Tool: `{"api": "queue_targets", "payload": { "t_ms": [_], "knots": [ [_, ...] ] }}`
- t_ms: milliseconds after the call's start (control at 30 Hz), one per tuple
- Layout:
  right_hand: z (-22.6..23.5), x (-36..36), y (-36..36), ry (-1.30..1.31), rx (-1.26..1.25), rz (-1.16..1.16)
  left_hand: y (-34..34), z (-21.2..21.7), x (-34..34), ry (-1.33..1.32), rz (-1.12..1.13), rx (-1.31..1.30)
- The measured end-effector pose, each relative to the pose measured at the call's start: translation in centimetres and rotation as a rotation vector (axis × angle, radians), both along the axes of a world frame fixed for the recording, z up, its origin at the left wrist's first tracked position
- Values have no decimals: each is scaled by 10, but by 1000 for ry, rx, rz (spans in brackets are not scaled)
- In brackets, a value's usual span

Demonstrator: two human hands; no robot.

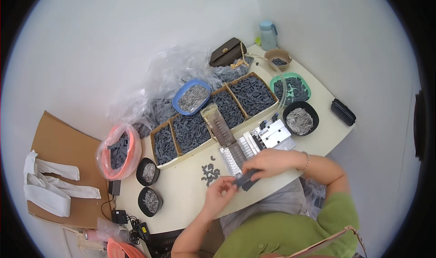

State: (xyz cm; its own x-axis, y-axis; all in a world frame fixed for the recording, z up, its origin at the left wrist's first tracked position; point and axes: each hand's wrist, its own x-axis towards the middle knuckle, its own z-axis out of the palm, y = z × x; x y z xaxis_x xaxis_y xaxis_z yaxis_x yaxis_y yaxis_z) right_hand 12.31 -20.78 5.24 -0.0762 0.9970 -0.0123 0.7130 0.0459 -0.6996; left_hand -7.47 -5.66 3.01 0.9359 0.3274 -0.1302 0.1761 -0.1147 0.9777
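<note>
- Cream worktable (185, 185), white wall behind.
- Left hand (220, 197) and right hand (272, 162) pinch a dark grey plastic strip (245, 181) before the metal fixture (274, 133).
- Work seems midway: the divided cardboard tray (192, 152) remains well filled.

Your left arm (194, 233): one, bare, extended forward; left hand (220, 193) turned inward, fingers curled toward the thumb. Your right arm (324, 169): one, bent sharply at the elbow, forearm laid leftward; right hand (268, 162) back uppermost, fingers bent. Hands: near each other.
</note>
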Motion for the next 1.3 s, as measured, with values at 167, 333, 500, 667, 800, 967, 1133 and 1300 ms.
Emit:
{"api": "queue_targets", "payload": {
  "t_ms": [167, 333, 500, 667, 800, 967, 1133, 1300],
  "knots": [
    [-24, -26, -20, -385, 59, -94, -16, -21, -7, -70, -89, 480],
    [-2, 2, -8, -396, 130, -237, -2, -22, -2, -165, -81, 733],
    [-9, 103, 35, -664, 431, -678, 45, 4, 9, -223, 13, 905],
    [-20, 133, 52, -756, 174, -693, 148, 10, 16, -204, 315, 1128],
    [-13, 133, 61, -739, 226, -665, 214, 6, 23, -38, 425, 1157],
    [-2, 126, 53, -641, 448, -685, 222, -9, 61, 163, 266, 1212],
    [22, 84, 38, -313, 485, -602, 245, -12, 59, 46, 253, 1143],
    [20, 42, 23, -42, 398, -462, 184, 21, 49, -84, 204, 383]
  ]
}}
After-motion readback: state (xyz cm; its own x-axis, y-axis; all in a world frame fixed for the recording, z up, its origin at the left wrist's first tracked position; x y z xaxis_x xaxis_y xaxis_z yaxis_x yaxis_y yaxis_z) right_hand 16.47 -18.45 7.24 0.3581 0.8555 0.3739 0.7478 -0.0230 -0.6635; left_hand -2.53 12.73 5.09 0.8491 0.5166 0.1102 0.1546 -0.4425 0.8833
